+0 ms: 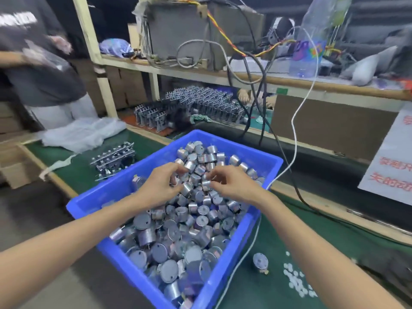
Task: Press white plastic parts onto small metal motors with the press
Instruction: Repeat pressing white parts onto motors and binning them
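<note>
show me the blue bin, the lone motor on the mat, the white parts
blue bin (pixel 240 150): head view, far rim
lone motor (pixel 260 260): head view, round face
white parts (pixel 295 283): head view, pile middle

Bare forearms (pixel 89 237), bare hands (pixel 160 186)

Your left hand (pixel 163 185) and right hand (pixel 233 185) were both down in the blue bin (pixel 93 201), fingers curled round some of the small metal motors (pixel 178 219) heaped inside. One loose motor (pixel 259 260) sat on the green counter (pixel 263 291) just beside the bin, near scattered white plastic parts (pixel 295 279).
</note>
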Demonstrator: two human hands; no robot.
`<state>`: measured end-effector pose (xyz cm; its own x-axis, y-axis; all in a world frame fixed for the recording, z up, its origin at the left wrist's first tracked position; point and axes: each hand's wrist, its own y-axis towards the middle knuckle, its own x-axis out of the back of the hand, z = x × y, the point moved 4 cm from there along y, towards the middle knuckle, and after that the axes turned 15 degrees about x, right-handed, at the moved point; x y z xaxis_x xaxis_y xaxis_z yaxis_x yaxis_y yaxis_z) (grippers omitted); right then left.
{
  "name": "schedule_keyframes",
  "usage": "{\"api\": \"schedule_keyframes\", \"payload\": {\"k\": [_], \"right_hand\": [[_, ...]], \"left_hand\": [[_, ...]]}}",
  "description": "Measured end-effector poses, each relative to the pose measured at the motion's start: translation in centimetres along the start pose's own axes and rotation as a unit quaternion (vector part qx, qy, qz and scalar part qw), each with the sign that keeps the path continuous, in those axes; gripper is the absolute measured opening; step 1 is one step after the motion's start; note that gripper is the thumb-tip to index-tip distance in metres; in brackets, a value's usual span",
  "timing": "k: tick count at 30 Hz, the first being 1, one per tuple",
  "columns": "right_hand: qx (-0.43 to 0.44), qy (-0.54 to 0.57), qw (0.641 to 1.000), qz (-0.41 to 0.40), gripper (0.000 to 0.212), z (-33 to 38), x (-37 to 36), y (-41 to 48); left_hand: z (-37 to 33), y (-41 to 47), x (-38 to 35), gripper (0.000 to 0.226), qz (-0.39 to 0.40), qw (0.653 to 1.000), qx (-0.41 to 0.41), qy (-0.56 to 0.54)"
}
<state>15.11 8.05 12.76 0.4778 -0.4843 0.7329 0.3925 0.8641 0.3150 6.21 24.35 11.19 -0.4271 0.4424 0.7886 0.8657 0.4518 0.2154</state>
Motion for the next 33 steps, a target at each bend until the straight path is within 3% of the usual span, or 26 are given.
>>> {"api": "schedule_keyframes", "payload": {"k": [5,11,15,19,24,29,33], "right_hand": [[0.0,0.045,0.999,-0.01,0.012,-1.5,0.1,0.1],[0.007,0.063,0.998,-0.014,0.011,-1.9,0.1,0.1],[0.005,0.059,0.998,-0.025,0.01,-1.9,0.1,-0.1],[-0.005,0.09,0.993,-0.072,0.016,-1.4,1.1,-0.9],[-0.024,0.204,0.97,-0.128,0.018,-0.9,3.9,-4.0],[-0.06,0.251,0.955,-0.145,0.014,-0.6,6.4,-10.0],[-0.099,0.241,0.949,-0.176,0.025,-2.0,8.1,-17.4]], "left_hand": [[0.5,2.9,-2.5,0.031,0.015,0.998,0.036,0.053],[1.0,4.2,-5.0,0.028,0.098,0.97,0.077,0.209],[0.4,4.1,-4.9,0.021,0.077,0.966,0.076,0.235],[-2.0,3.2,-2.8,0.029,0.048,0.993,0.054,0.096],[-9.0,-0.7,-1.5,0.036,0.075,0.991,-0.066,-0.092],[-15.8,-4.0,-4.1,0.037,0.111,0.975,-0.136,-0.138],[-20.2,-6.9,-8.4,0.037,0.171,0.959,-0.181,-0.137]]}}
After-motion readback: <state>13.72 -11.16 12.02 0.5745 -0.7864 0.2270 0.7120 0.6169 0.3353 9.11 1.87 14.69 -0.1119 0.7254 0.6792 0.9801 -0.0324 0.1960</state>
